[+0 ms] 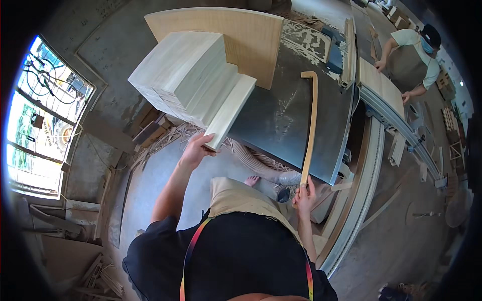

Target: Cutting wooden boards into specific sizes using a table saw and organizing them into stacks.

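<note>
Left hand [195, 149]: grip closed on end of lowest pale board [232, 111] in stack [183, 75] at desk [281, 120] edge. Right hand [304, 194]: closed around push stick [311, 125]. Advice: draw the board out level, steadying the stack.

left hand's [195, 149] fingertips hidden under pale board [232, 111], co-worker's [412, 55] legs behind saw table [296, 115]

Left arm stretches forward, its hand [197, 146] curled in a grip; right hand [304, 194] is raised, fingers closed tight
</note>
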`<move>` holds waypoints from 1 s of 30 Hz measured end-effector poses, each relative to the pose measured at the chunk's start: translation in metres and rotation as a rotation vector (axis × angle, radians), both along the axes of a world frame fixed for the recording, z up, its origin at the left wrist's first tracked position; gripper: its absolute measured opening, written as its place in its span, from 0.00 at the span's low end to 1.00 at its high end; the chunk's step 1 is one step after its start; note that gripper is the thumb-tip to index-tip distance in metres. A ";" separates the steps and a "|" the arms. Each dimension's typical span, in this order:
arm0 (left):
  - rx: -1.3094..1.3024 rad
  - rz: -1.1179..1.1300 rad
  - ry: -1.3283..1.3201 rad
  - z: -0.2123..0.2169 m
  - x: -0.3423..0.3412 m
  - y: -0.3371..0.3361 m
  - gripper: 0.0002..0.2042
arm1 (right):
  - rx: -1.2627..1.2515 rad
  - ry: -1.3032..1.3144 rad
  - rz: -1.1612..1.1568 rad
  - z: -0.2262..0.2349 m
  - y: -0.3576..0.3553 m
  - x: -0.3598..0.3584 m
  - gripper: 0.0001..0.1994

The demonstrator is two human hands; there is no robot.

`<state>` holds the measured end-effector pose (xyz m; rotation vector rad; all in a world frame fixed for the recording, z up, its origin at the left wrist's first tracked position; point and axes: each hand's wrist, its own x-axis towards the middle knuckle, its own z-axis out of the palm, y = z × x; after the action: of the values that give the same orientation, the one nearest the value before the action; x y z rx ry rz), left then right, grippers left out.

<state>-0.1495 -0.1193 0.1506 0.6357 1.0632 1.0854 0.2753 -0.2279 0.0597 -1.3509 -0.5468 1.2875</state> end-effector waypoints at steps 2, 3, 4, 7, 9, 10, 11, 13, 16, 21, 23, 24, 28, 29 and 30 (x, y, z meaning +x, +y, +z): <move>-0.018 0.050 -0.037 -0.010 -0.017 0.005 0.18 | -0.013 -0.015 0.008 0.000 0.001 0.002 0.25; -0.029 0.072 -0.060 -0.016 -0.023 0.008 0.18 | -0.022 -0.027 0.011 0.001 0.000 0.004 0.25; -0.068 0.112 -0.069 -0.022 -0.028 0.011 0.18 | -0.045 -0.036 -0.003 0.002 0.000 0.004 0.25; -0.050 0.092 -0.095 -0.036 -0.041 0.021 0.19 | -0.047 -0.086 0.008 0.004 -0.002 0.002 0.25; -0.086 0.106 -0.112 -0.041 -0.046 0.030 0.20 | -0.077 -0.132 -0.004 0.003 -0.002 -0.002 0.25; -0.061 0.090 -0.107 -0.042 -0.046 0.035 0.20 | -0.063 -0.133 0.004 0.003 -0.001 -0.003 0.25; -0.085 0.135 -0.077 -0.043 -0.045 0.042 0.21 | -0.057 -0.164 0.001 0.002 -0.001 -0.005 0.25; -0.131 0.231 -0.026 -0.044 -0.033 0.055 0.24 | -0.044 -0.237 -0.001 0.001 0.000 -0.006 0.25; -0.152 0.319 0.012 -0.042 -0.007 0.061 0.28 | -0.034 -0.300 -0.003 0.000 0.001 -0.004 0.25; -0.181 0.334 0.174 -0.020 0.012 0.053 0.38 | -0.005 -0.368 -0.018 0.006 -0.004 -0.002 0.25; -0.263 0.113 0.396 -0.008 0.004 0.051 0.41 | 0.020 -0.364 -0.044 0.013 -0.007 -0.006 0.24; -0.300 -0.026 0.497 -0.005 0.002 0.055 0.42 | -0.018 -0.361 -0.100 0.018 -0.008 -0.007 0.24; -0.293 -0.014 0.555 -0.002 -0.010 0.083 0.45 | 0.039 -0.431 -0.153 0.034 0.020 0.002 0.24; -0.320 0.019 0.555 -0.004 -0.010 0.092 0.46 | 0.041 -0.427 -0.189 0.039 0.036 0.014 0.24; -0.311 0.008 0.533 -0.008 -0.008 0.100 0.45 | 0.040 -0.489 -0.198 0.044 0.048 0.027 0.24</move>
<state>-0.1580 -0.0197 0.1430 0.6837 1.6575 0.7438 0.3026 -0.1796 0.1041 -1.6499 -0.7445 0.7793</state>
